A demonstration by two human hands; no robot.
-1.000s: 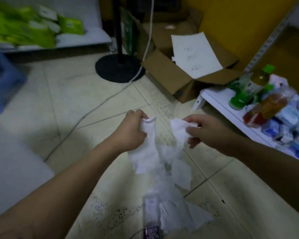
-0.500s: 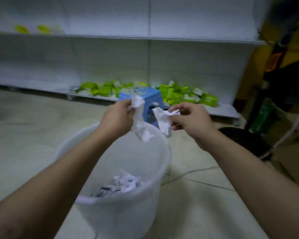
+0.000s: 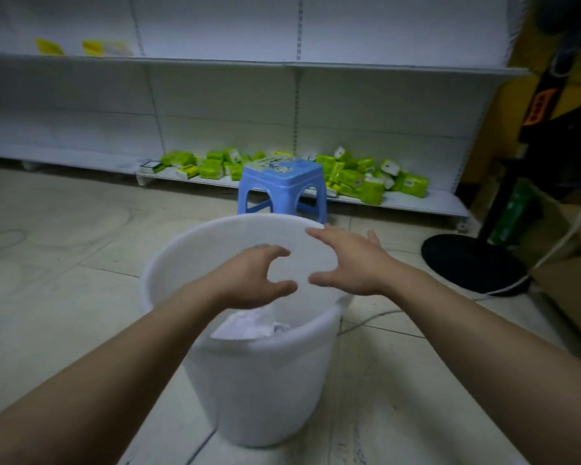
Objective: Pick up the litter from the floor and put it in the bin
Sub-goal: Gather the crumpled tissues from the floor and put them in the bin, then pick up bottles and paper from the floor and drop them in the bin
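**Both hands empty above the bin, paper lying inside**

A person's two bare hands hang over the mouth of a white plastic bin [image 3: 259,391] standing on a pale tiled floor [image 3: 47,280]. The left hand [image 3: 252,280] has its grip wide, thumb and fingers curled apart in a loose C with nothing between them. The right hand [image 3: 346,260] is spread flat, palm down, fingers splayed near the bin's far rim, and it too holds nothing. Crumpled white paper litter [image 3: 249,325] lies down inside the bin, showing below the left hand against the near wall.

Just behind the bin stands a small blue plastic stool [image 3: 282,182]. Beyond it, a low white shelf [image 3: 416,203] carries a scatter of green packets [image 3: 366,177], with higher shelves mostly bare apart from a few yellow packs [image 3: 49,47] at upper left. To the right, the round black base [image 3: 473,263] of a stand rests on the floor, a white cable [image 3: 557,243] trailing across it, beside a brown cardboard box [image 3: 571,283].
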